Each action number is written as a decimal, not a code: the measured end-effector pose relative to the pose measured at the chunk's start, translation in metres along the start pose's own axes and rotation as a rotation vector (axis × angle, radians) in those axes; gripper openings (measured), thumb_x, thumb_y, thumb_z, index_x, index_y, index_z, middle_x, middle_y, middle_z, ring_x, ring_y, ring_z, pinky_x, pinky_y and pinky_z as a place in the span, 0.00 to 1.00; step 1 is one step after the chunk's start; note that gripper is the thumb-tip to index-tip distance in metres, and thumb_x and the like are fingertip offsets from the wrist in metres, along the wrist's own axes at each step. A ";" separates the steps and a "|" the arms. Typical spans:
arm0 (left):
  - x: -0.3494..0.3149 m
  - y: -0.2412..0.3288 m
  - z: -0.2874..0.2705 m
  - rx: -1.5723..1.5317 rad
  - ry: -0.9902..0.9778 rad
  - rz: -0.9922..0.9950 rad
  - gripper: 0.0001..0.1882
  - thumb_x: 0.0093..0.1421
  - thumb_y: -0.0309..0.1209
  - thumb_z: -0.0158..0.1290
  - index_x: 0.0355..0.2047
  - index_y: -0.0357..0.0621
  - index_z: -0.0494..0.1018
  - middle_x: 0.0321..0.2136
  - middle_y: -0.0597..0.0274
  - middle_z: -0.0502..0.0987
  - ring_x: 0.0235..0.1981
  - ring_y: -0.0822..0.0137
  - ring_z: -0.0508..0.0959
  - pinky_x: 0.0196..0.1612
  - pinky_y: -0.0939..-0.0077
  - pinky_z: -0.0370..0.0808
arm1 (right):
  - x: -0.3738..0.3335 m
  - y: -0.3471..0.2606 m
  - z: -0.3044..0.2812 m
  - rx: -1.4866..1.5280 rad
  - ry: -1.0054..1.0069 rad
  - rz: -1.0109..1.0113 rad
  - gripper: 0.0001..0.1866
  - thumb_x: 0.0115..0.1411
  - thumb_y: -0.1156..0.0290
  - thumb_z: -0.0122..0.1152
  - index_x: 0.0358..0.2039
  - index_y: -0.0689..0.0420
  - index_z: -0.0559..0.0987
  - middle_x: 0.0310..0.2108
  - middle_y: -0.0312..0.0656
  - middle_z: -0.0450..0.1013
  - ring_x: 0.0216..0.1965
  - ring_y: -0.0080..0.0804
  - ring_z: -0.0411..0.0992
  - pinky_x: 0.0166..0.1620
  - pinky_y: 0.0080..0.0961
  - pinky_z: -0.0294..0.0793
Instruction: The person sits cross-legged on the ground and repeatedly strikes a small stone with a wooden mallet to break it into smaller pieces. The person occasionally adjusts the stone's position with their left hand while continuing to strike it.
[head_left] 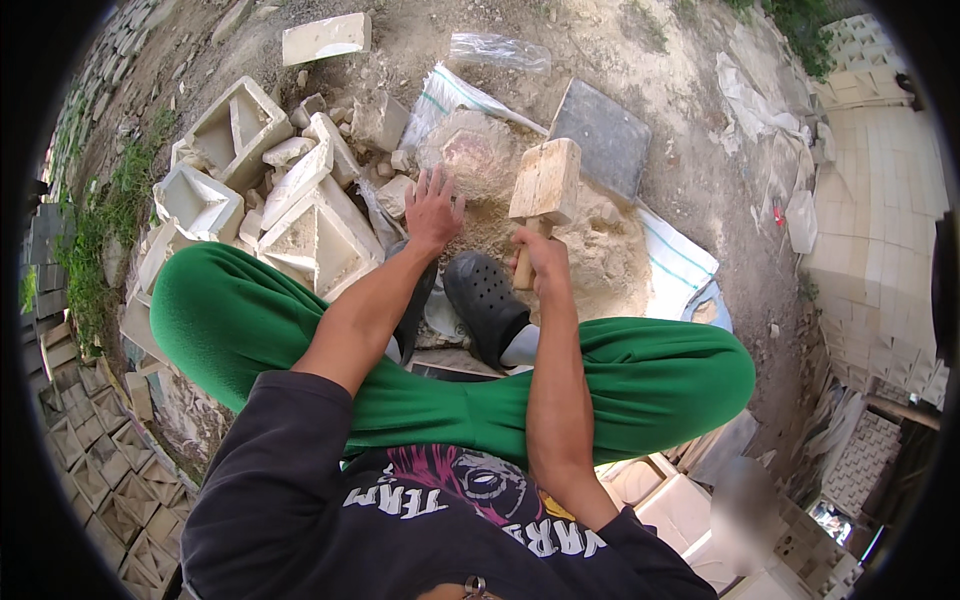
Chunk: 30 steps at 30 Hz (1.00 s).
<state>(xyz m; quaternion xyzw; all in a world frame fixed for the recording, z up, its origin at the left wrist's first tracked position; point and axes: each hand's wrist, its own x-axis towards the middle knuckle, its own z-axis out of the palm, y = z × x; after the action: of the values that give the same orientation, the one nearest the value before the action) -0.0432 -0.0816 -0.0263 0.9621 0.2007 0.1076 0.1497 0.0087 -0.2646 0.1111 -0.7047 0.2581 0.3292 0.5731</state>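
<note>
My right hand (543, 258) is closed round the short handle of a wooden mallet (545, 182), its blocky head raised over a heap of pale crumbled powder (605, 262). My left hand (434, 212) reaches forward with its fingers spread, near the close side of a rough, rounded stone block (470, 153). Whether its fingertips touch the block or the powder I cannot tell. Beneath the heap lies a white woven sack (677, 262) with green-blue stripes.
Broken cast blocks (318, 235) pile up at the left, with a hollow one (235, 130) behind. A dark square slab (602, 135) lies beyond the mallet. Clear plastic (500, 52) and a pale brick (326, 39) lie farther off. My dark clogs (485, 305) stand close to the powder.
</note>
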 end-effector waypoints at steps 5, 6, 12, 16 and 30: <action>-0.001 -0.006 -0.009 0.077 -0.043 0.057 0.31 0.64 0.51 0.51 0.64 0.50 0.68 0.68 0.57 0.62 0.70 0.54 0.59 0.68 0.46 0.52 | 0.003 0.004 0.000 -0.011 -0.001 0.021 0.12 0.47 0.73 0.65 0.25 0.70 0.76 0.18 0.44 0.72 0.16 0.32 0.72 0.21 0.31 0.72; -0.002 -0.004 -0.009 0.098 -0.035 0.062 0.32 0.65 0.52 0.50 0.64 0.50 0.67 0.68 0.57 0.61 0.70 0.54 0.58 0.68 0.45 0.52 | 0.002 0.005 0.000 -0.017 0.003 0.023 0.12 0.47 0.72 0.66 0.25 0.70 0.76 0.18 0.44 0.72 0.16 0.32 0.72 0.21 0.31 0.72; 0.010 -0.006 -0.013 0.168 -0.125 0.071 0.36 0.67 0.55 0.45 0.68 0.49 0.60 0.69 0.57 0.59 0.69 0.51 0.58 0.68 0.42 0.51 | 0.008 0.012 0.000 -0.017 -0.026 0.005 0.14 0.46 0.71 0.67 0.28 0.70 0.76 0.20 0.44 0.72 0.16 0.32 0.72 0.21 0.31 0.73; 0.016 -0.006 -0.015 0.099 -0.159 0.015 0.37 0.66 0.55 0.46 0.68 0.45 0.60 0.70 0.57 0.57 0.69 0.52 0.59 0.68 0.44 0.51 | 0.007 0.013 -0.001 -0.052 -0.018 0.025 0.15 0.45 0.71 0.66 0.29 0.70 0.76 0.20 0.44 0.72 0.16 0.33 0.72 0.21 0.31 0.73; 0.005 0.028 -0.014 0.084 -0.232 -0.141 0.43 0.65 0.58 0.44 0.69 0.38 0.55 0.73 0.56 0.51 0.74 0.52 0.46 0.72 0.47 0.44 | 0.010 0.012 0.004 -0.110 -0.009 0.014 0.16 0.46 0.70 0.66 0.30 0.71 0.77 0.20 0.45 0.73 0.16 0.34 0.73 0.21 0.31 0.74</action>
<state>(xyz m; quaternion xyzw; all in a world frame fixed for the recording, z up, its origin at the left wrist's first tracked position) -0.0330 -0.1007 -0.0029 0.9571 0.2533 -0.0238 0.1388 0.0055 -0.2626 0.0953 -0.7317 0.2423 0.3499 0.5324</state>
